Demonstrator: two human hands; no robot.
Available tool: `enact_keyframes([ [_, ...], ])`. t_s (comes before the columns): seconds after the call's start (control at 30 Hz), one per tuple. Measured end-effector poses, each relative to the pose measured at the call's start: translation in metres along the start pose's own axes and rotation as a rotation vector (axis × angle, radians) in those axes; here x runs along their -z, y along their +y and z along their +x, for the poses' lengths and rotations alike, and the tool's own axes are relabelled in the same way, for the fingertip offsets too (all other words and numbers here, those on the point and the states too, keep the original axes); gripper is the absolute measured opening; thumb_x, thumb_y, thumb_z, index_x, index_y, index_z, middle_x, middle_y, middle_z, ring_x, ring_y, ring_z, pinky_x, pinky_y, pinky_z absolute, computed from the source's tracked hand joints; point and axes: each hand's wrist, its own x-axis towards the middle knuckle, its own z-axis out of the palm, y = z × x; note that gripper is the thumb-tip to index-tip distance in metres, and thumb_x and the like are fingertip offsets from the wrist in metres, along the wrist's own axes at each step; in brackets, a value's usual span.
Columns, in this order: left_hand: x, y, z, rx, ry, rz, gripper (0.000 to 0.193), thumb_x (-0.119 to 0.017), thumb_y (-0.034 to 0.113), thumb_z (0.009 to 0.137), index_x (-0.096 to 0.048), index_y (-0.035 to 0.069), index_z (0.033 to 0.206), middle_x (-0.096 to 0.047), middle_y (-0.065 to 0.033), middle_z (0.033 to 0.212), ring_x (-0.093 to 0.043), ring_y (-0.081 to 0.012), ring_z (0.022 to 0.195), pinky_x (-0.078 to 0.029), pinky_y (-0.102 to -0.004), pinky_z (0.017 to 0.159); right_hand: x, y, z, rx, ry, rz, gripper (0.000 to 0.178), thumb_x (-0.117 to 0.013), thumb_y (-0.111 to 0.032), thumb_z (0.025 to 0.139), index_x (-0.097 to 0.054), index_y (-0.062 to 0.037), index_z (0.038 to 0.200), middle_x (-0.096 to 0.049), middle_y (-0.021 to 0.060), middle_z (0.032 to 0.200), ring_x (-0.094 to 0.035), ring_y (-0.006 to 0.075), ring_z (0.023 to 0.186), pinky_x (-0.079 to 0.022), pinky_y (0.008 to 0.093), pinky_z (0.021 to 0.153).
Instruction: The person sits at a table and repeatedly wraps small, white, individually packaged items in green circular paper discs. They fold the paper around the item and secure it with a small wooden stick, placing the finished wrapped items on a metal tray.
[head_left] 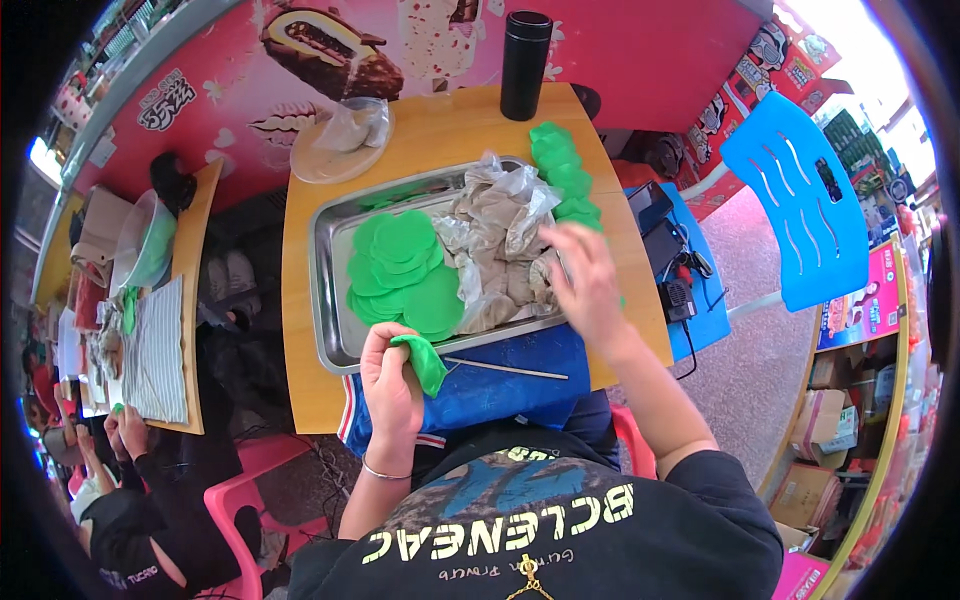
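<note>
My left hand [389,398], with a bracelet at its wrist, is closed on a folded green disc [424,366] at the tray's near edge. My right hand [588,280] is over the tray's right side, its thumb and fingers apart. Below its fingertips lie soft beige lumps [490,240] in clear plastic; whether they touch is hard to see. A loose pile of thin, flat green discs [395,252] covers the left part of the metal tray [325,290]. Along the table's right edge runs a row of crumpled green pieces [562,165], partly behind my right hand.
A thin stick [510,370] lies before the tray on a blue cloth [500,392]. A black tumbler [526,65] and a round lid with a plastic bag [343,140] stand at the back. At right are a blue chair [800,200] and shelves; another person's hands [125,432] work at left.
</note>
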Motion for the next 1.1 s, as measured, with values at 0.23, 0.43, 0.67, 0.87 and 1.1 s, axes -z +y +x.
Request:
enact_keyframes([
  [0.23, 0.0, -0.002, 0.001, -0.027, -0.107, 0.045, 0.019, -0.044, 0.013, 0.088, -0.052, 0.003, 0.073, -0.048, -0.0034, 0.066, -0.039, -0.0075, 0.061, -0.028, -0.0209, 0.051, -0.017, 0.059, 0.051, 0.182, -0.088, -0.201, 0.024, -0.058, -0.001, 0.072, -0.057, -0.0075, 0.094, -0.055, 0.0123, 0.103, -0.048, 0.0312, 0.1, -0.039, 0.0387, 0.085],
  [0.43, -0.028, 0.0, 0.001, -0.066, -0.122, 0.328, 0.015, -0.061, 0.012, 0.082, -0.055, 0.002, 0.092, -0.054, -0.0003, 0.084, -0.041, -0.0022, 0.058, -0.033, -0.0165, 0.052, -0.001, 0.024, 0.046, -0.236, -0.39, 0.424, 0.01, -0.054, -0.001, 0.078, -0.055, -0.0034, 0.088, -0.06, 0.0091, 0.084, -0.059, 0.0214, 0.081, -0.044, 0.0311, 0.068],
  [0.67, -0.054, -0.015, 0.015, -0.164, -0.469, 0.8, 0.039, -0.07, 0.01, 0.073, -0.054, 0.001, 0.107, -0.057, -0.001, 0.089, -0.046, -0.0078, 0.063, -0.041, -0.0214, 0.059, 0.018, -0.035, 0.028, -0.006, -0.477, 0.75, 0.012, -0.057, -0.003, 0.08, -0.058, -0.004, 0.092, -0.059, 0.0059, 0.079, -0.056, 0.0131, 0.074, -0.043, 0.0257, 0.067],
  [0.87, -0.058, -0.033, 0.003, 0.044, -0.145, 0.097, 0.015, -0.056, 0.011, 0.087, -0.06, 0.001, 0.097, -0.063, -0.0047, 0.087, -0.059, -0.0098, 0.078, -0.046, -0.0229, 0.07, 0.01, -0.037, -0.006, -0.418, -0.281, 1.214, 0.038, -0.061, -0.02, 0.083, -0.048, -0.0025, 0.114, -0.057, 0.0076, 0.101, -0.054, 0.0124, 0.093, -0.045, 0.0286, 0.077],
  [1.1, -0.047, -0.047, -0.006, 0.1, -0.094, 0.079, 0.016, -0.061, 0.007, 0.083, -0.06, 0.002, 0.099, -0.063, -0.0031, 0.091, -0.059, -0.0088, 0.079, -0.045, -0.0217, 0.07, -0.015, -0.054, -0.035, -0.563, -0.244, 1.104, 0.019, -0.047, -0.015, 0.091, -0.05, -0.0005, 0.104, -0.054, 0.0022, 0.094, -0.048, 0.0076, 0.086, -0.041, 0.0236, 0.076],
])
